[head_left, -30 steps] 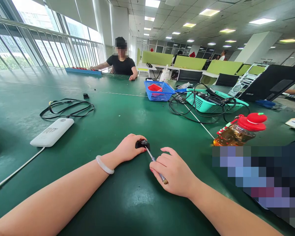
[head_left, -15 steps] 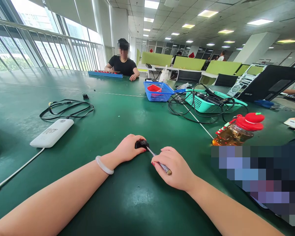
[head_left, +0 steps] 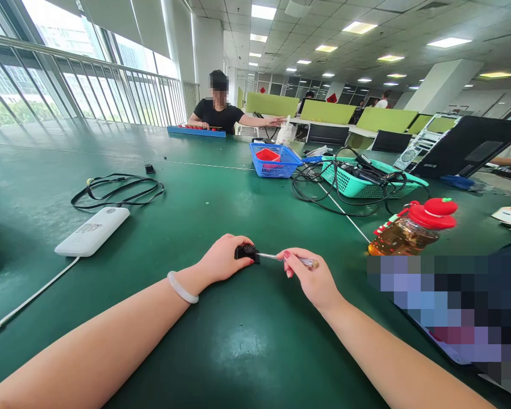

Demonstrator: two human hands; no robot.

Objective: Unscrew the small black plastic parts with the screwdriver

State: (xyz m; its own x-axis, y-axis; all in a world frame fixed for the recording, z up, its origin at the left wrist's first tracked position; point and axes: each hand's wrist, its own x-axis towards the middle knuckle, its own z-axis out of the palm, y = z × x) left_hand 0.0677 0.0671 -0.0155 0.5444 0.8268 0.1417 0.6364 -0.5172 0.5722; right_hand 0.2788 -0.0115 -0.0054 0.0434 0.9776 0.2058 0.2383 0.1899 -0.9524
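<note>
On the green table (head_left: 242,352), my left hand (head_left: 225,258) grips a small black block-shaped part (head_left: 250,250) between thumb and fingers. Its exact kind is too small to make out. My right hand (head_left: 309,272) is closed around the handle of a screwdriver (head_left: 296,260). The screwdriver lies nearly level, its metal shaft pointing left. Its tip meets or almost meets the right side of the black part; I cannot tell whether it touches. My left fingers hide the part's left end.
A white power bank (head_left: 93,232) with cables lies left. Further off stand a blue basket (head_left: 276,167) and a teal basket (head_left: 344,184) of tangled black cables. A red-lidded bottle (head_left: 413,227) is at right. Across the table sits a person (head_left: 217,113) by a blue tray (head_left: 196,132).
My right hand has shifted right and turned the screwdriver from a steep slant to nearly level. My left hand stays on the black part. The person opposite has stretched an arm toward a white bottle.
</note>
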